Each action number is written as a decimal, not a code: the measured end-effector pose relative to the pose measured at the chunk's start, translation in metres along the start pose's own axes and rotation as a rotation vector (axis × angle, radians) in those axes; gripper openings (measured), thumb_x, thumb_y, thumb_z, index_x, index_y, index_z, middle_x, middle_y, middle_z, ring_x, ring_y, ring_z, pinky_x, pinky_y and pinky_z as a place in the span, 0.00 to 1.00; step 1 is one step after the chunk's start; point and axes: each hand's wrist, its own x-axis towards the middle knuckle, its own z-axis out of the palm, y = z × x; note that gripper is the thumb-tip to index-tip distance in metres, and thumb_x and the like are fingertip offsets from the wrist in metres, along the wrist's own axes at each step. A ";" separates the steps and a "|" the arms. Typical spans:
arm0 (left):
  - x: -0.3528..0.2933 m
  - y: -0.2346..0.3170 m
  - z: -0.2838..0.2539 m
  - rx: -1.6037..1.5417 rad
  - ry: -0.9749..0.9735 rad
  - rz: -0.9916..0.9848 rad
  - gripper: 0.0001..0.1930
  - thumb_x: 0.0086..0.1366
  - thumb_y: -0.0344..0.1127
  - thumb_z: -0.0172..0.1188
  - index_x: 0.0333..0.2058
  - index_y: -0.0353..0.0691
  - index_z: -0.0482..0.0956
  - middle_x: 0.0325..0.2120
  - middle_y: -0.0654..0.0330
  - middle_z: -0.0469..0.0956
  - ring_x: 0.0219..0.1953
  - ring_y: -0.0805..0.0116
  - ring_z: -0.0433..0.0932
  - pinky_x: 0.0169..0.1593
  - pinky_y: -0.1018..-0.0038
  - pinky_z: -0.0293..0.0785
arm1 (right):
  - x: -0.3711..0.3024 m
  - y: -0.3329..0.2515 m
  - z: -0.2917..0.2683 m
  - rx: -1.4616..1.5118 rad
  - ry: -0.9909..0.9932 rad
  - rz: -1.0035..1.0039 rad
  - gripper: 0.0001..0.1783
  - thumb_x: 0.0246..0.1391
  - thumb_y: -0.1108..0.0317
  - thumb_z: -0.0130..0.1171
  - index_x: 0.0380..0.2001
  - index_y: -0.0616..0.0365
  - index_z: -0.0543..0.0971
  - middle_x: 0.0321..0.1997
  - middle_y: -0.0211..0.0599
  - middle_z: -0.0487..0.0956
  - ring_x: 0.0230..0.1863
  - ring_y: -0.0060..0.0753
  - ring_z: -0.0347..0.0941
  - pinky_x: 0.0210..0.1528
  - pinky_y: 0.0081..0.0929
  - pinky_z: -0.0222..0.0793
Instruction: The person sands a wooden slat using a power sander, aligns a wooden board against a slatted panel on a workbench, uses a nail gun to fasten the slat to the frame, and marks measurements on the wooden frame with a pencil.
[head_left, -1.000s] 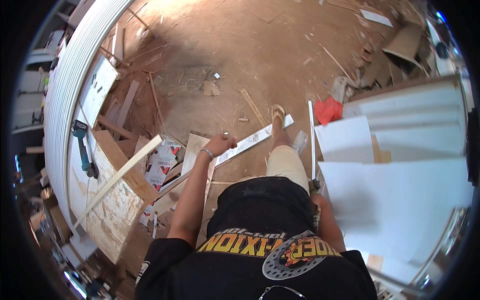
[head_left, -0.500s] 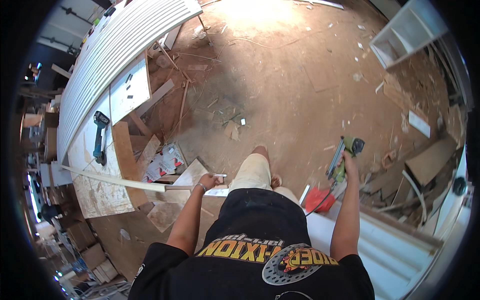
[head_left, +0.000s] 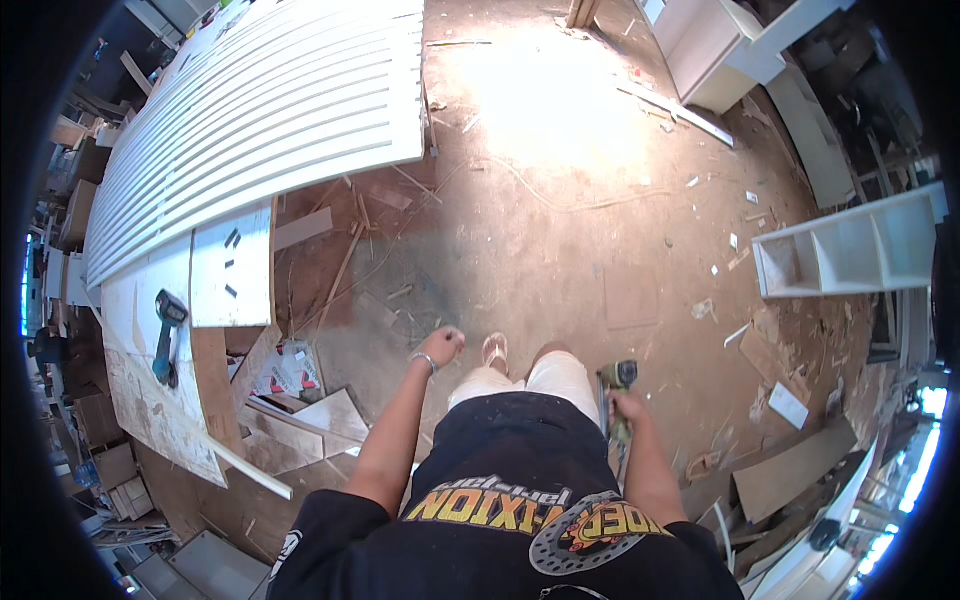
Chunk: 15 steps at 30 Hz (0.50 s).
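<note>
Head view: the right hand (head_left: pixel 628 405) grips a green nail gun (head_left: pixel 620 375) just right of the lower centre; half a second ago it was held out farther right. The left hand (head_left: pixel 446 345), left of centre, is loosely curled, and I cannot tell whether it holds anything. The white slatted panel (head_left: pixel 290 110) now fills more of the upper left

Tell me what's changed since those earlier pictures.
The right hand, still gripping the green nail gun, has swung in from the right to beside the leg. The view has moved forward, bringing the white shelf unit lower in the picture. The blue tool still lies at left.
</note>
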 end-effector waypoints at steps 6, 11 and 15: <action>0.131 0.173 -0.086 -0.513 0.156 0.032 0.09 0.72 0.37 0.57 0.41 0.38 0.82 0.31 0.63 0.83 0.30 0.75 0.78 0.37 0.76 0.75 | 0.081 -0.055 -0.043 0.185 -0.089 0.297 0.10 0.61 0.65 0.60 0.37 0.62 0.81 0.29 0.40 0.80 0.26 0.38 0.78 0.30 0.39 0.76; 0.237 0.152 -0.133 -0.318 0.068 0.003 0.09 0.72 0.35 0.56 0.39 0.38 0.83 0.30 0.64 0.82 0.27 0.75 0.78 0.34 0.75 0.74 | 0.155 -0.227 -0.103 -0.115 -0.153 0.302 0.07 0.62 0.66 0.59 0.32 0.57 0.79 0.21 0.34 0.75 0.19 0.35 0.73 0.23 0.37 0.75; 0.275 0.199 -0.059 -0.580 0.253 -0.368 0.11 0.68 0.39 0.60 0.32 0.38 0.85 0.31 0.60 0.84 0.29 0.71 0.81 0.36 0.73 0.75 | 0.237 -0.384 -0.171 -0.258 -0.293 0.345 0.09 0.60 0.64 0.61 0.30 0.58 0.79 0.19 0.37 0.76 0.17 0.35 0.73 0.22 0.38 0.75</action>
